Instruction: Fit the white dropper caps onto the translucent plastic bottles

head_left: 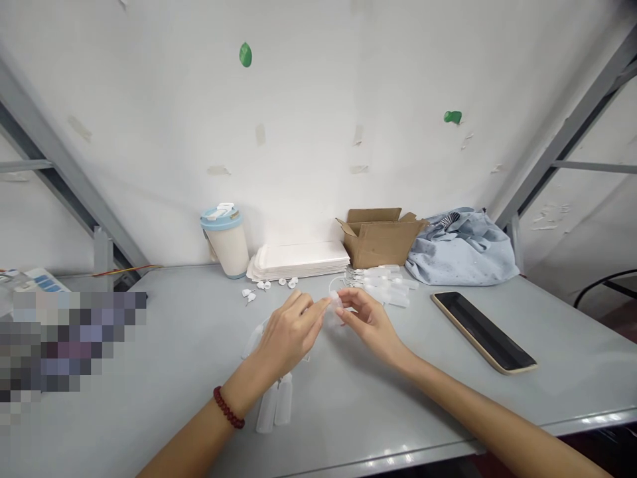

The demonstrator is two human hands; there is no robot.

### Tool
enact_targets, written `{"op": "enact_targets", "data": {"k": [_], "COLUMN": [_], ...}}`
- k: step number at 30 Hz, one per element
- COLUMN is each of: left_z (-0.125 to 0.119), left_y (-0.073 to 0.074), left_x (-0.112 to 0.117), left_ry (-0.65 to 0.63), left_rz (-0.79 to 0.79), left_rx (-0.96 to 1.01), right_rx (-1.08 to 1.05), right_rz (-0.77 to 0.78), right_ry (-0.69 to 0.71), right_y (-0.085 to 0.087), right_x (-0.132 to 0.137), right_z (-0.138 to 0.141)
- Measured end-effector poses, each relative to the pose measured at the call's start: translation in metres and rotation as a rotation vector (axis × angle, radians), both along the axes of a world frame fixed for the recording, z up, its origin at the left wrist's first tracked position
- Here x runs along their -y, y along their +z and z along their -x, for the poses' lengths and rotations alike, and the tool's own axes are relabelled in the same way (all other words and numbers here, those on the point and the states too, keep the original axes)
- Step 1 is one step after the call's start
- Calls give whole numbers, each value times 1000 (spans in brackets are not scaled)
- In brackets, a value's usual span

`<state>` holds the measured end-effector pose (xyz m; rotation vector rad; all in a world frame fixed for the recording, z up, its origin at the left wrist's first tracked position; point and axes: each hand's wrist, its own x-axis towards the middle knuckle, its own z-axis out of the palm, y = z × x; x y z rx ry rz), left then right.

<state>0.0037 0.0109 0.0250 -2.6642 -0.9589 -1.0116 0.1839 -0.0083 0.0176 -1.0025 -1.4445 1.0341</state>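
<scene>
My right hand (369,323) pinches a small translucent plastic bottle (335,303) between thumb and fingers, above the middle of the table. My left hand (294,329), a dark red bead bracelet on its wrist, is closed, with its forefinger and thumb at the top of the same bottle. A thin pale loop stands out above the bottle's top. Beneath and beside my left hand lie several similar clear bottles (283,400), partly hidden by it. Small white caps (250,296) lie beyond that hand. More bottles (391,292) are heaped beyond my right hand.
At the back stand a cup with a blue lid (226,242), a stack of white flat boxes (301,260), an open cardboard box (385,242) and a light blue cloth bundle (462,252). A phone (485,332) lies at the right. A blurred-out area covers the left end.
</scene>
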Motion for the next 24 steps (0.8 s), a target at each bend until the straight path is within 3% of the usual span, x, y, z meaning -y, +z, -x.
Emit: {"op": "enact_targets", "data": {"k": [4, 9, 12, 17, 21, 24], "left_z": [-3, -2, 0, 2, 4, 5], "left_y": [7, 22, 25, 23, 24, 27], "left_x": [5, 9, 5, -2, -4, -5], "left_ry": [-32, 60, 43, 28, 55, 45], "left_rz": [159, 670, 907, 1048, 1077, 1199], "left_rx": [117, 391, 488, 533, 593, 652], "right_rx": [73, 211, 240, 206, 56, -66], "right_rz": [-58, -139, -147, -85, 41, 157], "right_ry": [-29, -43, -35, 24, 189, 319], "right_y": [1, 4, 4, 5, 8, 9], "right_x": [1, 5, 6, 8, 7, 5], "right_z": [0, 1, 1, 1, 1, 0]}}
